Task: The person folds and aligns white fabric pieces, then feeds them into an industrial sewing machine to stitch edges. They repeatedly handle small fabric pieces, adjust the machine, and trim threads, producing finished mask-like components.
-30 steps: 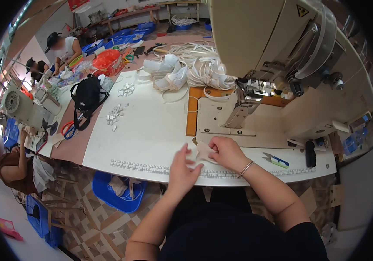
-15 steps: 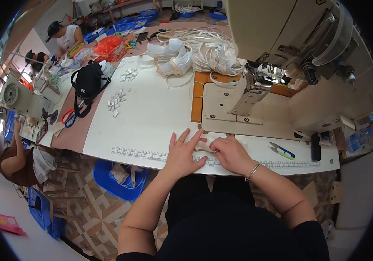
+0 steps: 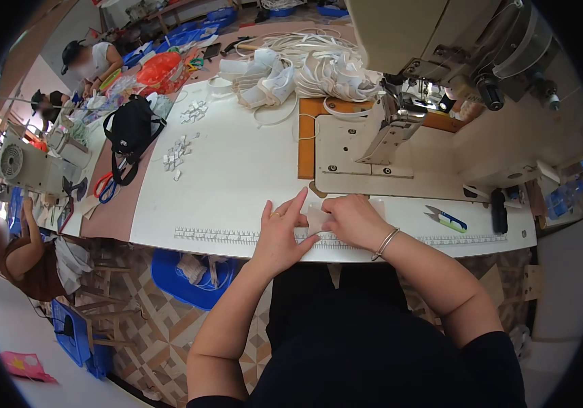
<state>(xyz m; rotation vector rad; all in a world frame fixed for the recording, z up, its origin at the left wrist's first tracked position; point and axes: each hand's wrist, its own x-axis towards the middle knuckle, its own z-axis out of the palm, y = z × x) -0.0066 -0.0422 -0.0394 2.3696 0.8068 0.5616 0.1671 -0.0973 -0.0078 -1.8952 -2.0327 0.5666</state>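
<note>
A small pale piece of fabric (image 3: 316, 220) lies at the front edge of the white table (image 3: 237, 173), between my two hands. My right hand (image 3: 356, 221) bends over its right side with the fingers curled and pinching it. At its left edge rests my left hand (image 3: 282, 230), fingers stretched and thumb apart, touching or close to the fabric. Part of the piece is hidden under my right fingers. A translucent patch (image 3: 377, 205) shows just beyond my right hand.
Ahead to the right stands a sewing machine (image 3: 390, 136). Thread snips (image 3: 446, 219) lie right of my hands. Bundles of pale straps (image 3: 336, 78), small white pieces (image 3: 181, 153) and a black bag (image 3: 134, 132) lie farther off. A blue basin (image 3: 176, 285) sits below; co-workers are at left.
My right hand has shifted its grip and flattened over the fabric, and more of the pale piece shows between my hands. My left hand stays nearly in place. The view has shifted slightly.
</note>
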